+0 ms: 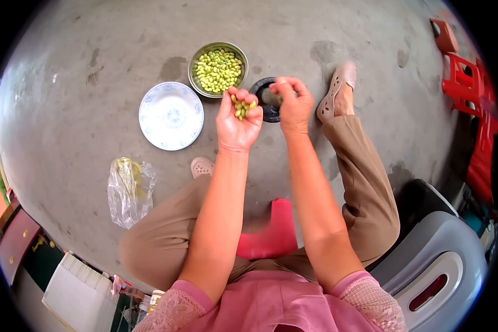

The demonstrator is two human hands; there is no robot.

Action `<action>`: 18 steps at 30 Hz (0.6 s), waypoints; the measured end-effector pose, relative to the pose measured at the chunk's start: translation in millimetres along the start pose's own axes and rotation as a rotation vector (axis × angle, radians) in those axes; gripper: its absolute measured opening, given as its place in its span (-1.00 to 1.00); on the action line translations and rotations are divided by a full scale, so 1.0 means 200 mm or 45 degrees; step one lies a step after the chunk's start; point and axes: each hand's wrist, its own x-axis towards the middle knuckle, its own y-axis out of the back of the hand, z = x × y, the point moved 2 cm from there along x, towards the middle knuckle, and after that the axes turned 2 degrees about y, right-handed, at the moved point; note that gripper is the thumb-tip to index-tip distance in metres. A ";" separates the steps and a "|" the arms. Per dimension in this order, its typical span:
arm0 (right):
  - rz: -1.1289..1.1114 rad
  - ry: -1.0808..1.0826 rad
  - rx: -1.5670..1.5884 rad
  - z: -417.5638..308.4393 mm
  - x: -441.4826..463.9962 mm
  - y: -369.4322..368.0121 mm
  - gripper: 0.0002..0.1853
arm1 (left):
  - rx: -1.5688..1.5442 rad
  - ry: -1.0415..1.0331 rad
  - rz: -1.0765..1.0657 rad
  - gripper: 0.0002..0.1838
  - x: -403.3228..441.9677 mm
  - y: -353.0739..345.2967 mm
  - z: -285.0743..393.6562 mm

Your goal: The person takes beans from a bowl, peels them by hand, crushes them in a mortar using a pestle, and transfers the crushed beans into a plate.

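Several green beans (241,107) lie in the cupped palm of my left hand (239,128), its fingers curled around them. My right hand (296,110) is closed, thumb against the bent fingers; anything between them is too small or hidden to make out. Partly behind my right hand sits a black round bowl (257,87) with something grey inside. Just beyond my left hand stands a metal bowl (245,57) holding many shelled green beans (218,71). To its left a white plate (171,116) with a pale blue pattern rests on the floor.
A clear plastic bag (129,193) with greenish contents lies on the concrete floor (122,50) by my left knee. Red plastic stools (463,86) stand at the far right, a grey chair (442,260) at lower right. Between my legs is a red seat (274,238).
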 end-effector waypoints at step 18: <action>0.117 0.223 0.407 -0.30 -0.04 0.24 -0.87 | 0.571 -0.097 0.323 -0.77 0.12 0.22 0.06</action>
